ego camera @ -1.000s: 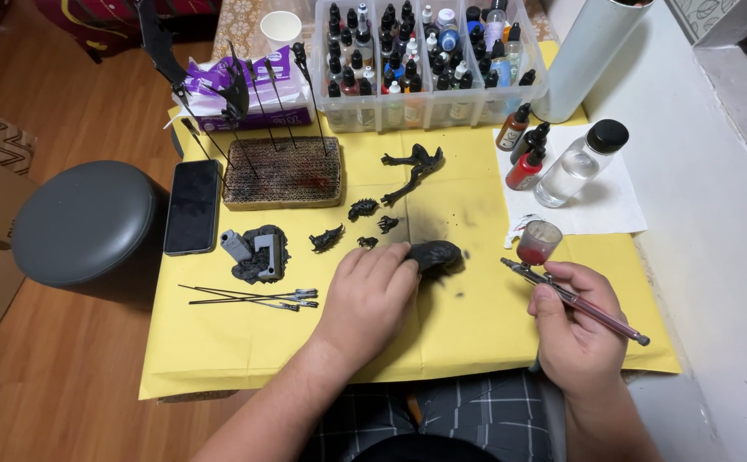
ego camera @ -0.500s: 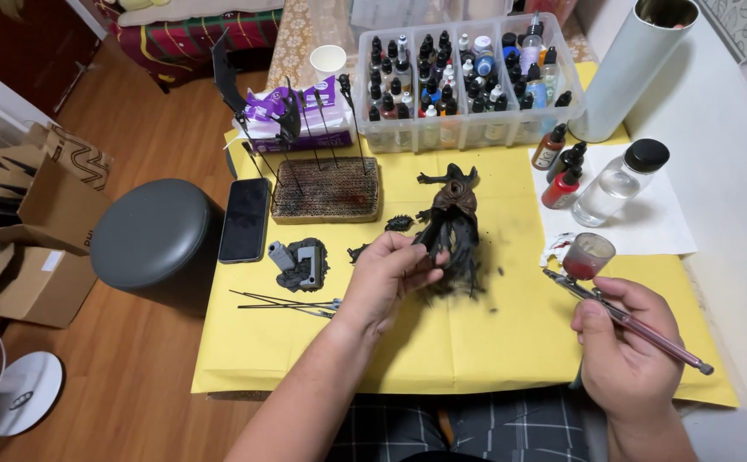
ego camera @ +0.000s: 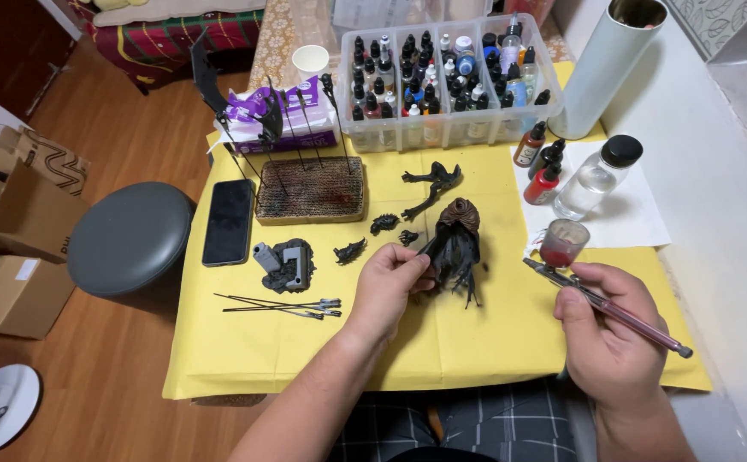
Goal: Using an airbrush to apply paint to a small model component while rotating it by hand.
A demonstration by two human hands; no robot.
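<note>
My left hand (ego camera: 392, 280) grips a dark, ragged model figure (ego camera: 457, 241) and holds it upright just above the yellow table cover (ego camera: 476, 342). In my right hand (ego camera: 606, 332) is a pink airbrush (ego camera: 613, 310) with a small cup of red paint (ego camera: 563, 243) on top. Its tip points left toward the figure, a short gap away. Several small black model parts (ego camera: 383, 224) lie on the cover beyond the figure.
A clear bin of paint bottles (ego camera: 446, 81) stands at the back, next to a white cylinder (ego camera: 606, 64). Dropper bottles (ego camera: 543, 162) and a clear bottle (ego camera: 594, 175) rest on white paper. A phone (ego camera: 229, 222), a cork block (ego camera: 311, 189), clip sticks (ego camera: 279, 305) and a grey stool (ego camera: 129, 239) are left.
My left hand lifted the dark figure off the cover and stood it upright. My right hand brought the airbrush closer to it. The view shifted rightward.
</note>
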